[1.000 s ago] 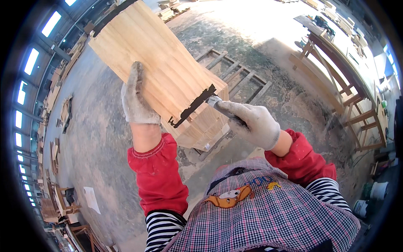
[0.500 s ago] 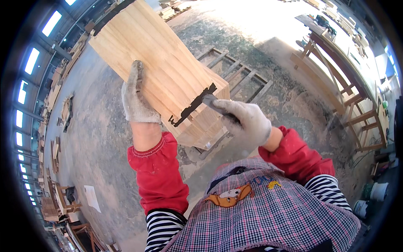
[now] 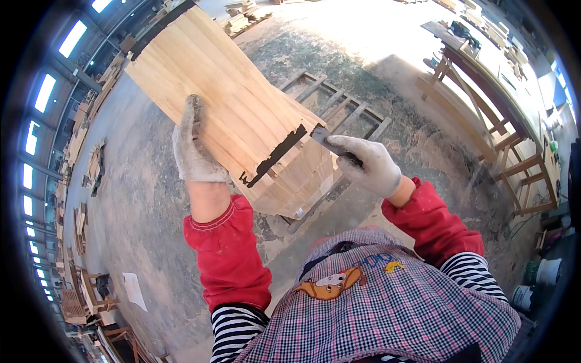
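Note:
A pale wooden board (image 3: 218, 85) lies tilted across the top of a stack of similar boards (image 3: 299, 181). My gloved left hand (image 3: 198, 148) grips its left edge, thumb on the upper face, fingers hidden beneath. Along the board's near end runs a ragged band of black paste (image 3: 277, 155), and another dark strip (image 3: 160, 27) covers its far end. Pinched in my gloved right hand (image 3: 370, 168) is a putty knife (image 3: 321, 134) with black paste on its blade tip. The blade is just off the board's near right corner, beyond the band's right end.
A slatted wooden frame (image 3: 333, 100) lies on the floor behind the stack. At the right stands a long wooden workbench (image 3: 484, 78), with white buckets (image 3: 544, 272) nearer me. Wood piles (image 3: 97, 163) line the left side, and a white sheet (image 3: 134, 290) is on the floor.
My right hand and the putty knife have moved right, off the paste band. The band's lower edge now looks straighter. The board and my left hand have shifted slightly left.

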`<action>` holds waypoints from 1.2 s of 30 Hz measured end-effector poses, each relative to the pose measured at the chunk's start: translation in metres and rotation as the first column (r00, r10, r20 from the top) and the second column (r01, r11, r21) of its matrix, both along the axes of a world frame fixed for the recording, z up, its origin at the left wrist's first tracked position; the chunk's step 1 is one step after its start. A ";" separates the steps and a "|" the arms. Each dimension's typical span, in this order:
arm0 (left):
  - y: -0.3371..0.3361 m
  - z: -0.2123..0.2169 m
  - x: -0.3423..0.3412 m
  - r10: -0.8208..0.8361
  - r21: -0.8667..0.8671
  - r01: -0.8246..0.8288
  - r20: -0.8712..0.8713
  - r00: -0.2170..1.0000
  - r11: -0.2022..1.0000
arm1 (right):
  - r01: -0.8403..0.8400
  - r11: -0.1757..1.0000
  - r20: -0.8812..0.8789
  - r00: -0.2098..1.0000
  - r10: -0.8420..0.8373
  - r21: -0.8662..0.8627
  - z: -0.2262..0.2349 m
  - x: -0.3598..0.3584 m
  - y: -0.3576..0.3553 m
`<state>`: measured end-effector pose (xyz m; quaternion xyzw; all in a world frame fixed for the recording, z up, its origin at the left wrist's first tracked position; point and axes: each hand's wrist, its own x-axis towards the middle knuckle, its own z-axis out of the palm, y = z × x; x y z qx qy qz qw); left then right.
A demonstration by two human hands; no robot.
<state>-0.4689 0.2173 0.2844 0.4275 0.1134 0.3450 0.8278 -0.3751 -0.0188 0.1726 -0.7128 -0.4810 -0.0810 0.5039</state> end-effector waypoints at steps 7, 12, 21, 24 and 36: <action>0.007 -0.008 0.004 0.050 -0.020 -0.050 0.003 0.999 0.999 | -0.096 0.995 -0.118 0.989 0.093 -0.020 0.010 -0.002 0.004; 0.003 -0.005 0.005 0.100 -0.018 -0.101 -0.022 0.995 0.995 | -0.063 0.998 -0.091 0.994 0.064 0.015 0.011 -0.006 -0.001; 0.002 -0.004 0.001 0.011 0.000 -0.011 0.001 1.000 1.000 | -0.132 0.984 0.063 0.988 0.140 -0.117 0.015 -0.013 -0.008; 0.002 -0.005 0.003 0.013 -0.018 -0.013 -0.001 1.000 1.000 | -0.210 0.948 0.142 0.958 0.248 -0.238 0.041 -0.026 0.001; 0.007 -0.013 -0.001 0.002 0.021 -0.002 0.001 1.000 1.000 | 0.040 0.702 0.412 0.833 0.370 -0.711 0.114 0.004 0.005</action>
